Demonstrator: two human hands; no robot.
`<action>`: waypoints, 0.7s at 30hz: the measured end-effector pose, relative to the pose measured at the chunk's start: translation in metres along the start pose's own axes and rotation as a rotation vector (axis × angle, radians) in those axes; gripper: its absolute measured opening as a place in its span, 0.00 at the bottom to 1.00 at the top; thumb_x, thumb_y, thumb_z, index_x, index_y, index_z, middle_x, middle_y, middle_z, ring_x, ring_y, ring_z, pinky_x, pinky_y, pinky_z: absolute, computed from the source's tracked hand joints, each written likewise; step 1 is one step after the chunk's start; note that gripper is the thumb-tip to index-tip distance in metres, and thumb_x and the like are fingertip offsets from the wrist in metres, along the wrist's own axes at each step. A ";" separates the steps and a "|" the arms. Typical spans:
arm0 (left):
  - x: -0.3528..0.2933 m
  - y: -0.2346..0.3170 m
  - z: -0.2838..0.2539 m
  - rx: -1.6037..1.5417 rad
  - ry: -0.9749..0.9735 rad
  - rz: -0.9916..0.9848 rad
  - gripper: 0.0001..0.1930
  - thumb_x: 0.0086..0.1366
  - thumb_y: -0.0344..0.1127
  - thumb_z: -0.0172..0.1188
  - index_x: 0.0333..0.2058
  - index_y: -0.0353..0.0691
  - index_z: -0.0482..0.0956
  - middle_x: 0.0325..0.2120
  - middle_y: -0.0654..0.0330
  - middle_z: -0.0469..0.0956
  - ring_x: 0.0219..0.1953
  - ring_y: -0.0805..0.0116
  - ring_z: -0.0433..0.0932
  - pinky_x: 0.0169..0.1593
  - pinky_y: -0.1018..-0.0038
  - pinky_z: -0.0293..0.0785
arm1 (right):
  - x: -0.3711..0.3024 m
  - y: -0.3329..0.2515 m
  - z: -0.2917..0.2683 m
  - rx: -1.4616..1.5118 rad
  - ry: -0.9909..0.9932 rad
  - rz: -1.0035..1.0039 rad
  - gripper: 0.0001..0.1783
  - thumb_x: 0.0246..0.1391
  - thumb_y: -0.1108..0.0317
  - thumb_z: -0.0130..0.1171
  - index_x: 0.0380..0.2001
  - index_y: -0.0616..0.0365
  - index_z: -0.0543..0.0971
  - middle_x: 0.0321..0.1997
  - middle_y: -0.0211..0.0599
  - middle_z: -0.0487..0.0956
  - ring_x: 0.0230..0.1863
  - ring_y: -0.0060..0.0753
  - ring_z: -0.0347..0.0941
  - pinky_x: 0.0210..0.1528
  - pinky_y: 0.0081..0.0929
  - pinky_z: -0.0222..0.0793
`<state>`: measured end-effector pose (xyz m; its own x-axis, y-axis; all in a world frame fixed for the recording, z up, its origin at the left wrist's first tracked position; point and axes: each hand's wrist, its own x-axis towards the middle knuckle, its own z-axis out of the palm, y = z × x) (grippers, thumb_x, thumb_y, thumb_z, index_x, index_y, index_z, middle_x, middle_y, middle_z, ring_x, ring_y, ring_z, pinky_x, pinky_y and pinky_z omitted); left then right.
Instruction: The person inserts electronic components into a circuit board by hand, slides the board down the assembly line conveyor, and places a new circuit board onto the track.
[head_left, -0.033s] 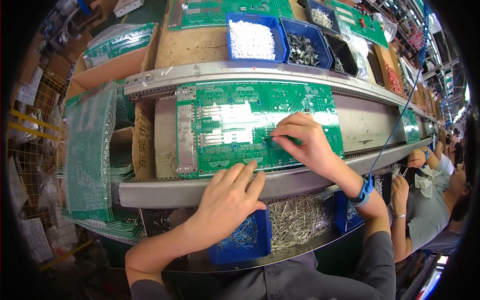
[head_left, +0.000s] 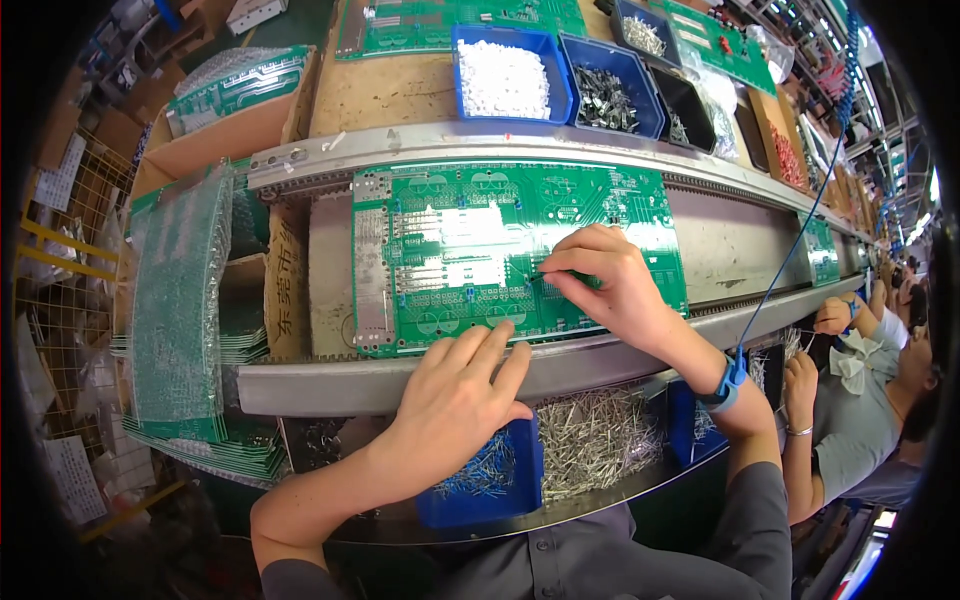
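Observation:
A large green circuit board (head_left: 590, 215) lies flat between two metal rails. Over its middle, my right hand (head_left: 608, 280) is closed in a pinch, thumb and forefinger together at the board's surface. Whatever sits between those fingertips is too small to name. My left hand (head_left: 460, 400) rests on the near rail (head_left: 310, 388), fingers apart and tips by the board's front edge, holding nothing. Below that hand stands a blue bin (head_left: 530, 470) of small blue parts with wire leads. Beside it lies a heap of thin metal-leaded parts (head_left: 600, 440).
Beyond the far rail (head_left: 420, 142) stand a blue bin of white pieces (head_left: 505, 80) and another of dark parts (head_left: 605, 100). Stacked boards in bubble wrap (head_left: 180, 310) lean at the left. A blue coiled cord (head_left: 790, 255) runs to my right wristband. A co-worker's hands (head_left: 815, 350) are at the right.

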<state>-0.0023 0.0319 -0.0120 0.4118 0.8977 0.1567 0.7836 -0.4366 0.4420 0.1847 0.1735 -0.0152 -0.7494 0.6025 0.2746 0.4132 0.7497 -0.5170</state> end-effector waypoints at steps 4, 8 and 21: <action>0.003 0.000 0.000 -0.002 -0.007 0.004 0.31 0.48 0.46 0.66 0.47 0.32 0.72 0.51 0.50 0.71 0.51 0.56 0.70 0.50 0.65 0.67 | 0.000 0.003 0.001 -0.014 -0.009 -0.019 0.06 0.44 0.75 0.63 0.29 0.58 0.81 0.31 0.35 0.79 0.36 0.36 0.75 0.41 0.31 0.66; 0.002 -0.001 -0.001 -0.008 -0.008 -0.001 0.30 0.48 0.45 0.66 0.47 0.32 0.72 0.51 0.50 0.71 0.51 0.56 0.70 0.50 0.65 0.67 | 0.002 0.003 0.002 0.022 0.007 0.004 0.06 0.45 0.75 0.63 0.30 0.58 0.81 0.31 0.36 0.80 0.34 0.37 0.75 0.40 0.32 0.67; 0.003 -0.002 -0.001 0.024 0.027 0.028 0.30 0.47 0.46 0.66 0.44 0.31 0.73 0.48 0.47 0.73 0.48 0.59 0.71 0.47 0.69 0.68 | 0.003 0.002 0.001 0.010 -0.014 0.035 0.05 0.45 0.75 0.63 0.29 0.58 0.81 0.30 0.37 0.80 0.34 0.38 0.75 0.39 0.31 0.66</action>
<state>-0.0033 0.0352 -0.0112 0.4215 0.8862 0.1924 0.7832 -0.4627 0.4154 0.1831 0.1763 -0.0165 -0.7417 0.6243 0.2453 0.4341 0.7255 -0.5340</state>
